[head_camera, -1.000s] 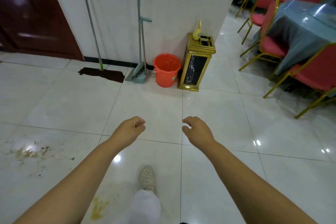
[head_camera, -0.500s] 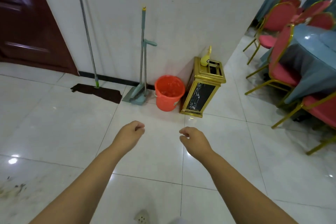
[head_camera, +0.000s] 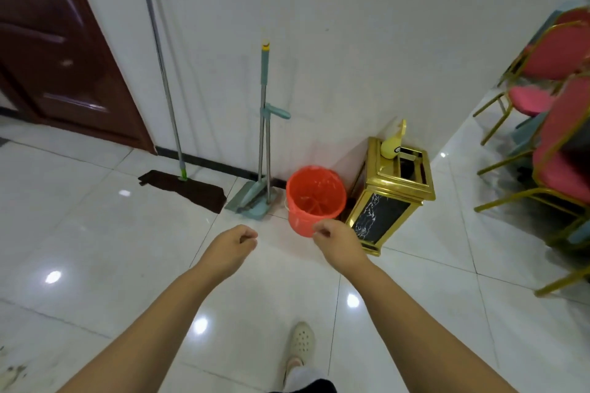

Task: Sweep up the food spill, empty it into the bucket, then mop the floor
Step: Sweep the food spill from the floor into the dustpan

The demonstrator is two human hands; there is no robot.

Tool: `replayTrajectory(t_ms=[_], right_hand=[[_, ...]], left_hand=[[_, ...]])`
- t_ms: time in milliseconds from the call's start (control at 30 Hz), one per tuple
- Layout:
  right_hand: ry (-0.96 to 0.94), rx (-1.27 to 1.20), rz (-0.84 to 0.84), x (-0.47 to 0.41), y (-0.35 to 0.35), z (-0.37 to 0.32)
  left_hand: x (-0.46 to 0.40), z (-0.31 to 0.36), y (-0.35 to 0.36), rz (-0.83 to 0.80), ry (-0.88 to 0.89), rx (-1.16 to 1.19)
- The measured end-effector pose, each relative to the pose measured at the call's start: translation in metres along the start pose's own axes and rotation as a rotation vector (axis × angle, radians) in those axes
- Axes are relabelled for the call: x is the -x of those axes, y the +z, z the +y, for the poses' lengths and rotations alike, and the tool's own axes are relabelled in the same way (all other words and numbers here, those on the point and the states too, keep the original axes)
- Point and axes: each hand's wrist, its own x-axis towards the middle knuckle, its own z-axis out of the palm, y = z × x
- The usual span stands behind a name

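**Closing on the tools by the wall**

Closer than a moment before, the person had walked up until the orange bucket (head_camera: 314,198) sat just beyond the right hand (head_camera: 338,244). Both it and the left hand (head_camera: 231,247) hung empty, fingers loosely curled. Broom and dustpan (head_camera: 255,198) leaned on the wall beside the mop (head_camera: 183,190). Sweeping had not begun, I judged; next, grasp the broom handle. Spill traces (head_camera: 12,373) lay behind.

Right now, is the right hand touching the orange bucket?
Cannot tell. In the head view the right hand overlaps the bucket, possibly only in front of it.
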Motion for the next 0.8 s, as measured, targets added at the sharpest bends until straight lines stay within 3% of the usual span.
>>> replayTrajectory(t_ms=[333, 567, 800], right_hand=[[-0.033, -0.062, -0.098, -0.190, -0.076, 0.011], [-0.024, -0.099, -0.196, -0.276, -0.088, 0.014], [-0.024, -0.093, -0.168, -0.367, -0.101, 0.008]], left_hand=[[-0.149, 0.098, 0.007, 0.134, -0.067, 0.095], [-0.223, 0.123, 0.003, 0.150, -0.138, 0.171], [-0.323, 0.142, -0.011, 0.181, -0.178, 0.244]])
